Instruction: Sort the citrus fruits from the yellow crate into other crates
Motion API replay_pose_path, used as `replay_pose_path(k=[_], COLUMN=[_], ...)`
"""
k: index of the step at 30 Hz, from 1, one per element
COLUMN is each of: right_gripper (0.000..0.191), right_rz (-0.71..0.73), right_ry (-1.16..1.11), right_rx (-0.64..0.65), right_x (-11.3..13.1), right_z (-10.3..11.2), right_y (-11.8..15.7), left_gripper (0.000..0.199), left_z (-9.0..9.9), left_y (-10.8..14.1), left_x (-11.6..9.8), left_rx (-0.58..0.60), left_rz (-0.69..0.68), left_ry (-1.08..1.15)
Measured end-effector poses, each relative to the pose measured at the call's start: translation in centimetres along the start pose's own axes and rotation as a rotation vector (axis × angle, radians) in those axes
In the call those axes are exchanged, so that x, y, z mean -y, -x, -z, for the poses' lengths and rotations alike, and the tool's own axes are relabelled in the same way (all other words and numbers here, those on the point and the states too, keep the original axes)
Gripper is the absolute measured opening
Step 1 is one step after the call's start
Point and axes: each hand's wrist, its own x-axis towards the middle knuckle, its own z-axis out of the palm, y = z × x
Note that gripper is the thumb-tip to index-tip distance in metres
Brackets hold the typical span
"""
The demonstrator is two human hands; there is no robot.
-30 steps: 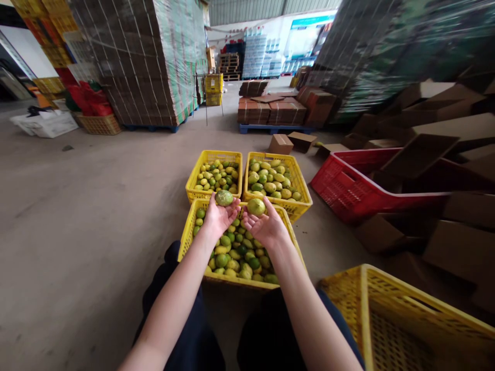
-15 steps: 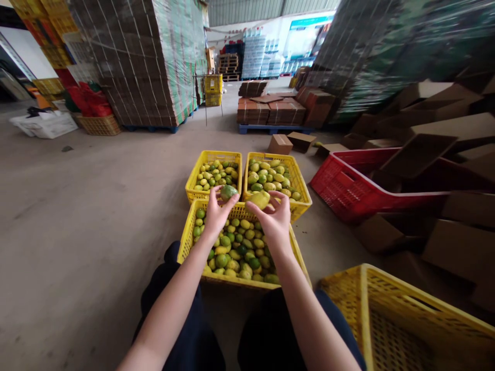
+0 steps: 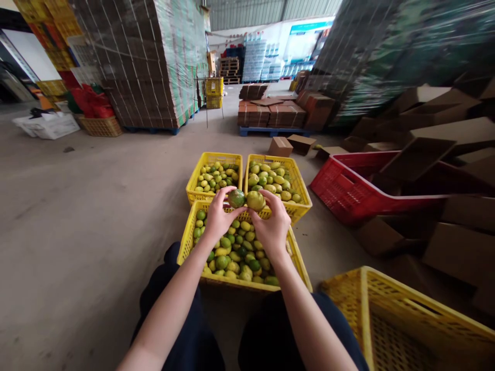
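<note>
— See that? The left hand [image 3: 218, 219] holds a green fruit [image 3: 236, 198] in its fingertips, the right hand [image 3: 274, 226] a yellower fruit [image 3: 256, 200], both raised over the near crate [image 3: 188, 234], almost touching.

— I'd roll each one slowly, fingertips only, no squeezing, so the whole skin shows.

— A second ago the palms lay open and upturned, fruits apart. Now the hands have turned over and drawn together.
</note>
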Motion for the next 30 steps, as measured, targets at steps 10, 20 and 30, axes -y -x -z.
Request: replay_pose_path(k=[10, 20, 30], right_gripper=[0.045, 0.03, 0.031], right_rz=[-0.324, -0.447, -0.569], right_ry=[-0.402, -0.583, -0.505], right_rx=[0.089, 0.177, 0.148], right_x=[-0.6, 0.6, 0.3], right_z=[0.5, 2.4, 2.3], right_y=[-1.2, -1.9, -1.8], left_gripper=[0.047, 0.037, 0.027], left_z=[0.2, 0.5, 0.6], left_y=[-0.6, -0.6, -0.7], left_x=[-0.5, -0.3, 0.6], left_rx=[0.002, 0.124, 0.073], left_rz=[0.163, 0.301, 0.302], left_ry=[0.199, 0.346, 0.404])
